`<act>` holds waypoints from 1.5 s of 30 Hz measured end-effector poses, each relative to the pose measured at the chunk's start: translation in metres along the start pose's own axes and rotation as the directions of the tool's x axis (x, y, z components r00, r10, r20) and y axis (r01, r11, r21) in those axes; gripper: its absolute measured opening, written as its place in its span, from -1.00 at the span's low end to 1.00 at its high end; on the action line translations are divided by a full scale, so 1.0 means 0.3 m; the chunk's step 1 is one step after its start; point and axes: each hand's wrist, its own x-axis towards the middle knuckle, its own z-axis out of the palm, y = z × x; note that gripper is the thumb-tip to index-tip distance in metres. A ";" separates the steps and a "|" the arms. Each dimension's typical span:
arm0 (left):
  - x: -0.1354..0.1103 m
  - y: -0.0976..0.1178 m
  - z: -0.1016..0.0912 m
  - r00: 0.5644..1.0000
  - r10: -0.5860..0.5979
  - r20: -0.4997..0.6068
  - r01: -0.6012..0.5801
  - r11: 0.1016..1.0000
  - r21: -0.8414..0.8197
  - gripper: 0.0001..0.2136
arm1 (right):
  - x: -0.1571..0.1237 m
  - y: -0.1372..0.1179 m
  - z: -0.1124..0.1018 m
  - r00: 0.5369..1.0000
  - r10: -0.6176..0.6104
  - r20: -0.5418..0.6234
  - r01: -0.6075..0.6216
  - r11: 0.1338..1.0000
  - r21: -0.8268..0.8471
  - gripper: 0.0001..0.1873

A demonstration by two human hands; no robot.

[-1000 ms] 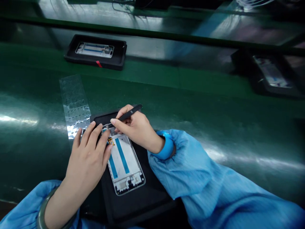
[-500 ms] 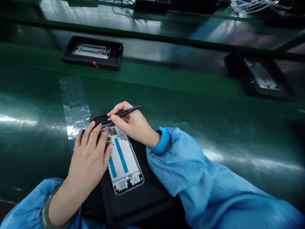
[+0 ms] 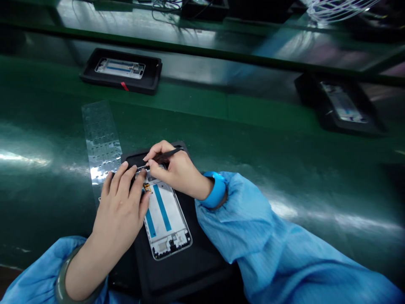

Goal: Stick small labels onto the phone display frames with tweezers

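Note:
A silver phone frame (image 3: pixel 177 211) with two blue strips lies in a black tray (image 3: pixel 202 266) in front of me. My left hand (image 3: pixel 122 202) rests over its upper left part, fingers outstretched, fingertips touching the top edge beside an orange flex cable (image 3: pixel 147 187). At the frame's top, my right hand (image 3: pixel 175 169) pinches black tweezers (image 3: pixel 167 154), their tips close to the top edge. What lies right at those tips is too small to make out, and my left palm hides the frame's left side.
A clear plastic sheet (image 3: pixel 103 133) with rows of small pieces lies left of the tray. Farther back, another black tray (image 3: pixel 152 82) holds a similar frame, and a third tray (image 3: pixel 363 105) stands at right. Cables (image 3: pixel 338 10) lie on the raised shelf behind.
My right hand and the tweezers have shifted slightly down, bringing the tips nearer the frame's top edge. My left hand stays almost in place. The view has shifted a little.

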 end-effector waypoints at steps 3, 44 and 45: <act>0.001 0.002 -0.001 1.000 -0.006 0.008 0.006 1.000 -0.001 -0.61 | 0.000 0.003 0.002 1.000 -0.009 -0.004 0.009 1.000 -0.011 -0.92; -0.004 0.002 0.038 0.997 -0.011 -0.072 0.011 1.000 -0.002 -0.64 | 0.014 0.018 0.002 0.982 0.191 0.010 -0.185 0.937 0.295 -0.92; -0.004 0.003 0.032 0.998 -0.012 -0.062 0.011 1.000 -0.004 -0.64 | 0.013 0.014 0.001 0.981 0.195 0.015 -0.191 0.938 0.290 -0.92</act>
